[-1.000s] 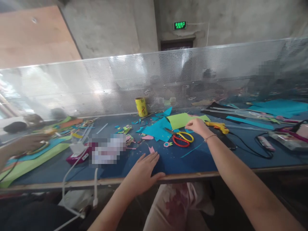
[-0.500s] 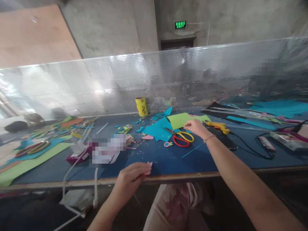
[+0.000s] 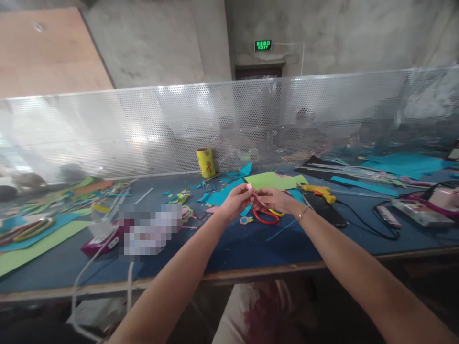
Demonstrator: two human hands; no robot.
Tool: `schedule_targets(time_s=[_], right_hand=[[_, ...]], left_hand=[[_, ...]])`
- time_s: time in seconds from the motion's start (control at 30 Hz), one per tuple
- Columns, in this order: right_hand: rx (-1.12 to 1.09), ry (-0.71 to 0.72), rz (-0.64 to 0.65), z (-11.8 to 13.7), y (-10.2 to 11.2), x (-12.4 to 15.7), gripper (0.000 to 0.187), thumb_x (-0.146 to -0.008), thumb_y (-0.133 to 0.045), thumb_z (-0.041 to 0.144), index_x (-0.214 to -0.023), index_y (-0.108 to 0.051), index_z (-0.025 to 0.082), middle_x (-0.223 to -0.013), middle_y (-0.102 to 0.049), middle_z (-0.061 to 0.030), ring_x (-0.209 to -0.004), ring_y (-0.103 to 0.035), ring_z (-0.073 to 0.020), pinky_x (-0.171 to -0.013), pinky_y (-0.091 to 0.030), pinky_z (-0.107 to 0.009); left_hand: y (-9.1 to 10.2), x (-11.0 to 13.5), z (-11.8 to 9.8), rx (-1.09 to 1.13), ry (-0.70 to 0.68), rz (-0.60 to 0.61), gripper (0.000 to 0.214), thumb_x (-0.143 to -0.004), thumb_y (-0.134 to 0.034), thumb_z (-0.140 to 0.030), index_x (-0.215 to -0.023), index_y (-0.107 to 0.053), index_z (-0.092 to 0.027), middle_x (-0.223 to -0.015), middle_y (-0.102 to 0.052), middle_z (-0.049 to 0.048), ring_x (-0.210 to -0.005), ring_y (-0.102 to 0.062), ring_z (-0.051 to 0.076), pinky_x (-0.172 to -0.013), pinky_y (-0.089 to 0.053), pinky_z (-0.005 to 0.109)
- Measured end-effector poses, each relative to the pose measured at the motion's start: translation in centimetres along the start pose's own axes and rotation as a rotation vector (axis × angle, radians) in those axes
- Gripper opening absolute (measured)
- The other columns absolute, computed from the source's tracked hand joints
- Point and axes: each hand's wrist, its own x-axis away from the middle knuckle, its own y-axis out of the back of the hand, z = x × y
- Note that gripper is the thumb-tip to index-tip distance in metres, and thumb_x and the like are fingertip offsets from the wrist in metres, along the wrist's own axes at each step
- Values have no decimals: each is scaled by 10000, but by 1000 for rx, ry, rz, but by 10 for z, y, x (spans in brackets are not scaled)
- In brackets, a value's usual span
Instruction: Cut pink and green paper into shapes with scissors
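Note:
My left hand [image 3: 234, 200] and my right hand [image 3: 278, 199] meet above the blue table, fingertips close together. Between them is a small pink paper piece [image 3: 258, 200], pinched by the left fingers; the right fingers close on its other side. Its exact shape is partly hidden by my fingers. Just below the hands lie scissors [image 3: 267, 219] with one red and one yellow handle, partly covered by my right hand. A small round pink and blue paper cutout [image 3: 245, 220] with a green bit lies beside them. Green paper [image 3: 274, 180] and blue paper [image 3: 224, 192] are spread behind my hands.
A yellow glue gun [image 3: 321, 192] with a black cable rests to the right, near a dark phone-like slab [image 3: 330, 212]. A yellow tape roll [image 3: 205, 162] stands by the perforated metal screen [image 3: 161, 129]. Left are a purple power strip [image 3: 100, 241], another pair of scissors [image 3: 34, 230] and paper scraps.
My left hand has risen from the table's front edge with the pink paper. My right hand has moved slightly left and down to meet it. The view has shifted slightly.

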Motion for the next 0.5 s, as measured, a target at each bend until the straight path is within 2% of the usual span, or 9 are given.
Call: schedule_targets(time_s=[0.13,0.27,0.37,0.5], right_hand=[[80,26,-75,-5,-4,-5,248,-637,-679,303,-750,-521,148,-565,-519,42,-496,-482,-60,-457,-354,-195],[134,46,-169,-6,-7,-7,267,-640,-666,344,-722,-506,147,-526,-498,51,-455,-450,-56,-434,-314,-198],[182,57,-229,-6,-7,-8,289,-633,-662,369,-722,-511,139,-527,-506,43,-459,-464,-63,-448,-331,-206],[301,64,-249,-8,-9,-8,297,-638,-645,397,-708,-505,145,-518,-506,39,-473,-480,-78,-480,-368,-223]], left_hand=[[7,5,5,55,25,-14,157,-666,-646,-205,-758,-545,-128,-682,-580,16,-613,-543,77,-619,-435,209],[8,3,8,72,16,-125,233,-636,-651,-151,-852,-567,-124,-715,-602,28,-638,-564,87,-643,-437,218],[10,-1,12,62,-2,-186,225,-616,-670,-182,-808,-569,-122,-697,-601,26,-627,-566,91,-648,-438,231],[12,-3,17,-82,-34,-215,254,-552,-724,-254,-679,-547,-123,-623,-577,-3,-589,-550,88,-637,-437,240]])
